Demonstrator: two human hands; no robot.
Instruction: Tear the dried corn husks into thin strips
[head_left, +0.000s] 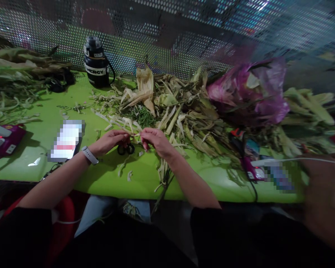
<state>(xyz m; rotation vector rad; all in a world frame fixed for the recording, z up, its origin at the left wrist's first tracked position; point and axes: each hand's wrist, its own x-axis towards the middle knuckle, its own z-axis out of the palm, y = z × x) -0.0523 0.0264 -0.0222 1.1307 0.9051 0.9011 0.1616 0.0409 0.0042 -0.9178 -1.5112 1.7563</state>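
Observation:
My left hand point(115, 140) and my right hand point(157, 141) are close together over the green table point(100, 182), fingers pinched. A thin, pale strip of corn husk point(134, 134) stretches between their fingertips. Just under my left fingers lie black rings that look like scissor handles point(125, 150); the rest of that tool is hidden. Beyond my hands sits a bunch of thin green strands point(144, 116). Behind and to the right spreads a heap of dry corn husks point(196, 124). Small husk scraps point(130, 175) lie on the table in front of me.
A black bottle point(96, 65) stands at the back left. A phone point(67, 140) lies left of my wrist, near a purple power strip point(8, 141). At right are a pink plastic bag point(251, 93), another power strip point(252, 169), a second phone point(280, 175) and another person's blurred arm point(325, 190).

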